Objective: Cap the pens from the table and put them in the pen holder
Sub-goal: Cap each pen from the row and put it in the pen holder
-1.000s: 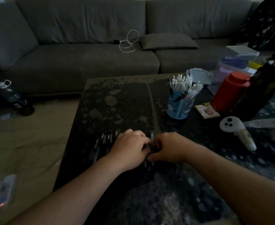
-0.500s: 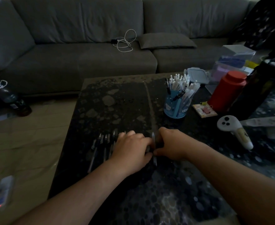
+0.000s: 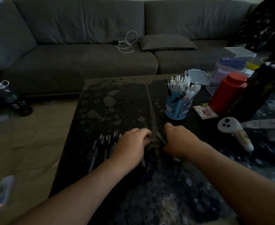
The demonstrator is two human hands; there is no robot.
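Several uncapped pens (image 3: 104, 143) lie in a row on the dark patterned table (image 3: 117, 103). My left hand (image 3: 130, 146) rests over the right end of that row with its fingers curled, and a pale pen end (image 3: 143, 163) sticks out beneath its heel. Just to the right, my right hand (image 3: 180, 142) pinches a dark slim pen (image 3: 162, 139) that slants toward the left hand. A small gap separates the two hands. The blue pen holder (image 3: 177, 109), full of white capped pens, stands behind my right hand.
A red canister (image 3: 227, 93), a small notepad (image 3: 205, 112), a white controller (image 3: 234, 132), plastic boxes (image 3: 234, 62) and a dark bottle (image 3: 260, 88) crowd the table's right side. A grey sofa (image 3: 84, 59) with a white cable (image 3: 127, 43) lies behind. Another bottle (image 3: 13, 98) stands on the floor at the left.
My hands were pressed together around an upright pen; they have drawn apart. The right hand has pulled to the right with the dark pen, which is tilted now.
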